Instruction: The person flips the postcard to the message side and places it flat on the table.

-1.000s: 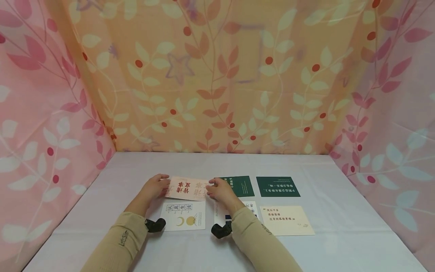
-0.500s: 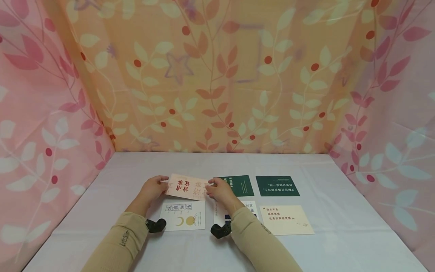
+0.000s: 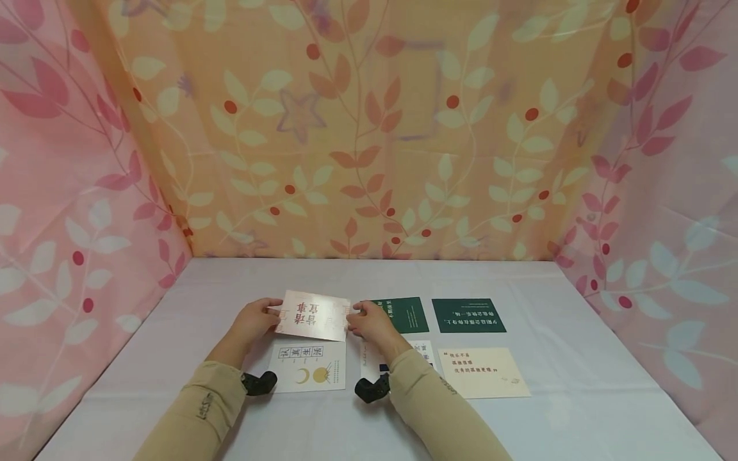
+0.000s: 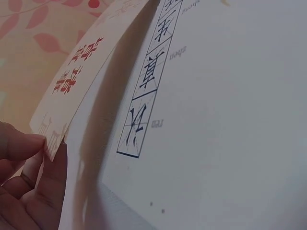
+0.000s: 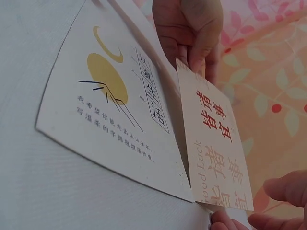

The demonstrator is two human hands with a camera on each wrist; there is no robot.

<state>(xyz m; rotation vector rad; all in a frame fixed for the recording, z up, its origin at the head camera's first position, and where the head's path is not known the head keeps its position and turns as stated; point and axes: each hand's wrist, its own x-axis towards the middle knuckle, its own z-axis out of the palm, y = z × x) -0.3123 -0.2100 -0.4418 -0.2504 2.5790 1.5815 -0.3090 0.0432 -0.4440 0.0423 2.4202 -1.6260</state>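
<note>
Pink card (image 3: 313, 315) tilts above tabletop (image 3: 576, 333), left hand (image 3: 256, 324) pinching edge.

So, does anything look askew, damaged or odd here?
No damage that I can see. One oddity in the head view: the rightmost green card has its lettering upside down, while the cream card nearer the person reads upright.

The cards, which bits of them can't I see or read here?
Head view: part of the blue-and-white card, behind the right hand and sleeve.
Head view: some pale print on the pink card, washed out by glare.
Head view: tiny lines on the right green card, too small.
Left wrist view: much of the moon card, cut off by the top edge.
</note>
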